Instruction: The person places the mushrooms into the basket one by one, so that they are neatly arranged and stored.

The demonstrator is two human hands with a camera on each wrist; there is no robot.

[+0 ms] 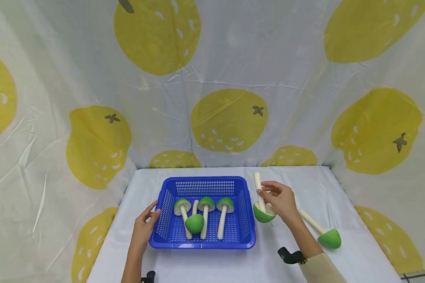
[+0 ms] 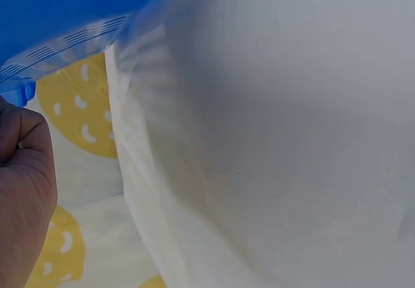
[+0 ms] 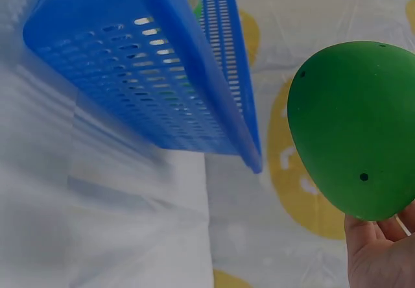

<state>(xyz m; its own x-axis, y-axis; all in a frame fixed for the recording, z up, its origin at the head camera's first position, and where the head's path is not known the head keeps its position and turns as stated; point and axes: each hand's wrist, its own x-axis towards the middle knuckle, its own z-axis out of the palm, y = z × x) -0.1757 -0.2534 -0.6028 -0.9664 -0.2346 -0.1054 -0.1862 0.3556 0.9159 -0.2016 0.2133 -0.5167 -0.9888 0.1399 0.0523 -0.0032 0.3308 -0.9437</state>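
Observation:
A blue plastic basket [image 1: 202, 245] holds several toy mushrooms [image 1: 221, 226] with green caps and white stems. At its left rim is my left hand [image 1: 142, 230], thumb and fingers gripping the edge; the left wrist view shows only part of this hand [image 2: 26, 171]. My right hand [image 1: 281, 200] pinches another mushroom [image 1: 263, 215] by its white stem, cap downward, just off the basket's right side. In the right wrist view that green cap [image 3: 356, 126] looms large and hides most of the fingers.
One more mushroom [image 1: 329, 238] lies on the white-covered table [image 1: 219, 267], right of my right forearm. A lemon-print cloth [image 1: 230, 78] hangs behind the table and along both sides.

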